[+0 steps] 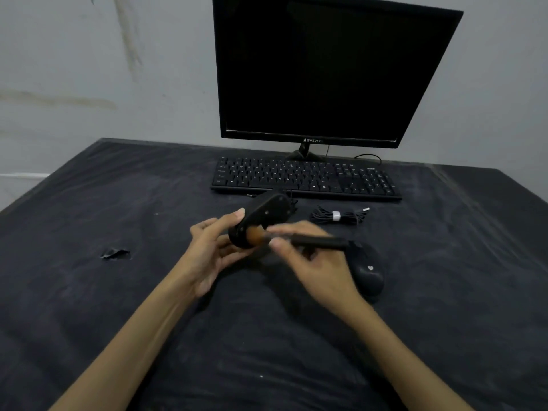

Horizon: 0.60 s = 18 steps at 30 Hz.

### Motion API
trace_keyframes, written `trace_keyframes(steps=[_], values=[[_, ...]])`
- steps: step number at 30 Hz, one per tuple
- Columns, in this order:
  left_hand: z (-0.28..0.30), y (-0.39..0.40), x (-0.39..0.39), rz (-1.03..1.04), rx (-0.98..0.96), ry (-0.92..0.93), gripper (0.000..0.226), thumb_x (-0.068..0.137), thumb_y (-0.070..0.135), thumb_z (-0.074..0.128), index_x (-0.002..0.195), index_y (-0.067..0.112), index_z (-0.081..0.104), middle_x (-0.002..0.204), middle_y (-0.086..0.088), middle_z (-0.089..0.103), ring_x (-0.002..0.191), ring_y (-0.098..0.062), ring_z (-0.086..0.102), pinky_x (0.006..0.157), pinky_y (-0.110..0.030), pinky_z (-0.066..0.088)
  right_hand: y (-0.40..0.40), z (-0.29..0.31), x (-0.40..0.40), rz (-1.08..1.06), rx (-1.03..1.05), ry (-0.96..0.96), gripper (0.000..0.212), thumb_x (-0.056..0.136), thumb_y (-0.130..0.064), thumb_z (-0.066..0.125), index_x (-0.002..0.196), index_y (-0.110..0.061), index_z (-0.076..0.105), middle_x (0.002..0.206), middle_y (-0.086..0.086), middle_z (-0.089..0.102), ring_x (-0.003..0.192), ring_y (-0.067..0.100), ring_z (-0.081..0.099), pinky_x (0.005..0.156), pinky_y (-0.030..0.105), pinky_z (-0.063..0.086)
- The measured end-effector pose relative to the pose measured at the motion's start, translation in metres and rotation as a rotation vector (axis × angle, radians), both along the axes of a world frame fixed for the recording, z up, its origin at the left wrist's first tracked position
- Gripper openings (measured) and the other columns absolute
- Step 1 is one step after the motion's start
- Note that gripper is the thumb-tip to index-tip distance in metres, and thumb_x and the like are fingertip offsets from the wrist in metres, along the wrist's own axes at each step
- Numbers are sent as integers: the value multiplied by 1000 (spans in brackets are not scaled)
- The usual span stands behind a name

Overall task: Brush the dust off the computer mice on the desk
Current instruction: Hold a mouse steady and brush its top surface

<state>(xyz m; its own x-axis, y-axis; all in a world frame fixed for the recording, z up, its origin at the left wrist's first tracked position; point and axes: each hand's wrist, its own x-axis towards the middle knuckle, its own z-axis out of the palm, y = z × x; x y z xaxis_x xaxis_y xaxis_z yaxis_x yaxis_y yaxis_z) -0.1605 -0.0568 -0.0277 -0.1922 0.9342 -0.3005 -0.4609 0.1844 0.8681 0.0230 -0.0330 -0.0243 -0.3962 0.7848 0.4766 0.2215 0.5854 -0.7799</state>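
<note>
Though motion blurs the brush (299,239), the left hand (212,250) grips an upturned mouse (261,219), long axis slanting far-right; the right hand (315,262) pinches the brush, bristles on its underside.

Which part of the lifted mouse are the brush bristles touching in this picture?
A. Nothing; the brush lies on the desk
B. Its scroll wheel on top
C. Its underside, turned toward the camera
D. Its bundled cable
C: the left hand tilts the mouse so its flat underside faces the camera, and the brush in the right hand presses brown bristles there.
</note>
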Motion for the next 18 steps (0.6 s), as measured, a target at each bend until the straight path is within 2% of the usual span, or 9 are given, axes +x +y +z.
trace_keyframes(steps=[3, 5, 7, 10, 15, 18], values=[[0, -1, 1, 23, 9, -28, 105, 56, 32, 85, 141, 7, 28, 113, -24, 65, 93, -26, 71, 67, -32, 59, 25, 14, 10, -311, -22, 152, 12, 86, -16, 67, 96, -23, 71, 95, -14, 66, 90, -10, 59, 79, 6, 41], [-1, 0, 1, 44, 12, 4, 98, 62, 24, 86, 137, 13, 25, 111, -21, 65, 91, -23, 71, 74, -36, 59, 31, 20, 18, -442, -75, 235, 12, 87, -19, 66, 96, -26, 70, 94, -20, 64, 90, -11, 59, 79, 7, 43], [0, -1, 6, 70, 21, 101, 87, 64, 25, 81, 129, 20, 24, 103, -16, 67, 85, -20, 71, 82, -37, 57, 22, 22, 16, -389, -82, 234, 9, 87, -22, 66, 91, -28, 70, 91, -17, 66, 86, -7, 61, 77, 8, 45], [-2, -3, 12, 109, 68, 268, 80, 64, 27, 81, 120, 25, 25, 99, -13, 69, 88, -23, 70, 81, -35, 55, 4, 11, 4, -208, -76, 77, 5, 86, -21, 67, 84, -24, 72, 83, -10, 72, 81, 3, 65, 75, 15, 48], [-14, -4, 10, 139, 182, 753, 83, 56, 32, 89, 110, 27, 25, 93, -2, 71, 90, -10, 67, 80, -20, 48, 28, 11, 21, -526, -40, -43, 9, 86, -29, 65, 88, -24, 72, 81, -7, 69, 73, 9, 61, 71, 27, 47], [-17, -3, 11, 105, 271, 852, 88, 52, 29, 92, 108, 27, 24, 91, 0, 71, 88, -1, 66, 83, -17, 49, 19, 17, 16, -438, -45, 31, 8, 87, -26, 65, 83, -25, 72, 74, -15, 67, 71, -1, 60, 73, 15, 45]])
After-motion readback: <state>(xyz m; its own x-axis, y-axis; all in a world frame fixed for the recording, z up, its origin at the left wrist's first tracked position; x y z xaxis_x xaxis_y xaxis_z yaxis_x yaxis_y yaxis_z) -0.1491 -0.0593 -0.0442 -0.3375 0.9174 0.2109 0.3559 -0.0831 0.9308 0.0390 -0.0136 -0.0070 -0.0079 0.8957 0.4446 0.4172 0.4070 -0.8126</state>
